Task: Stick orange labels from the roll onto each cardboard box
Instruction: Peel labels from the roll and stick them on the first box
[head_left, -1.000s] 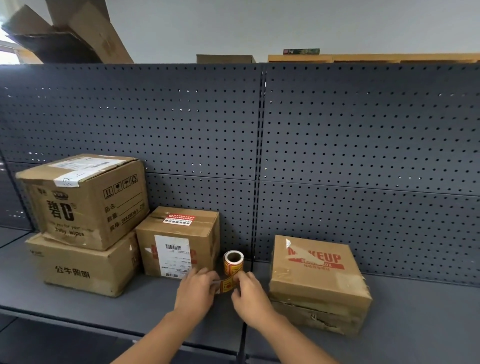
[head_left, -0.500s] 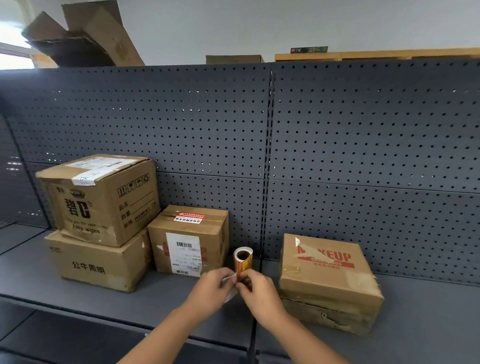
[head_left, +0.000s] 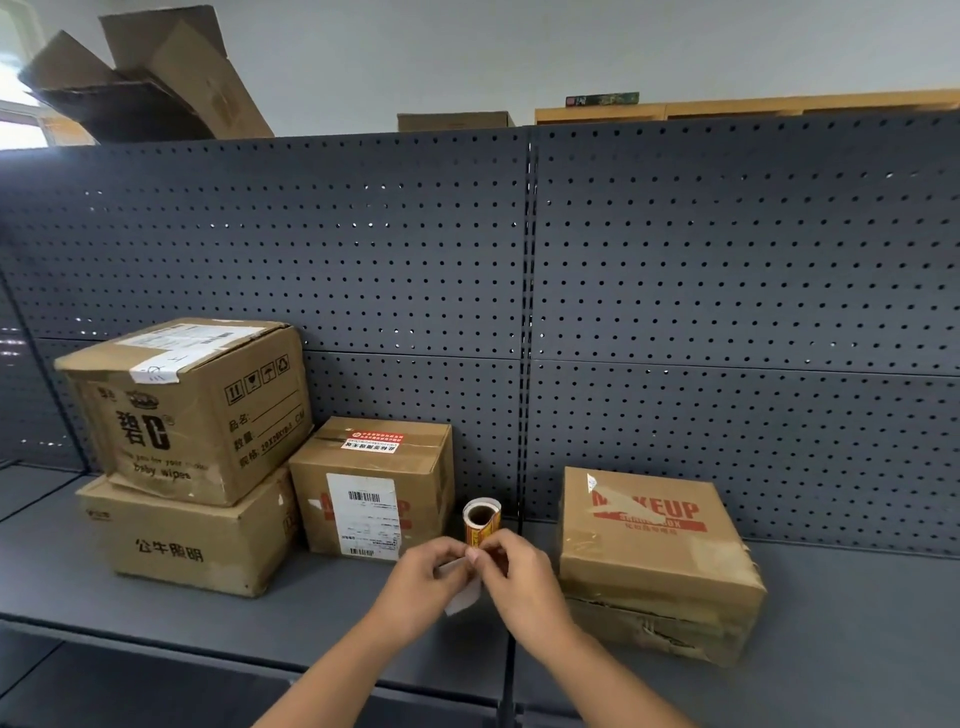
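A roll of orange labels is held just above the grey shelf, its core facing me. My left hand pinches the white backing strip that hangs off the roll. My right hand grips the roll's lower part, fingertips on a label edge. To the left stand three cardboard boxes: a baby-wipes box stacked on a flat box, and a small box with a barcode label. A makeup box sits right of my hands.
A dark pegboard wall backs the shelf. Crushed empty cartons lie on top of the unit at the far left. The shelf stretches on to the right of the makeup box. A lower shelf edge shows below.
Both hands lifted the roll slightly and turned it so the core faces me. The white backing strip now hangs lower from my left fingers. The camera view shifted left.
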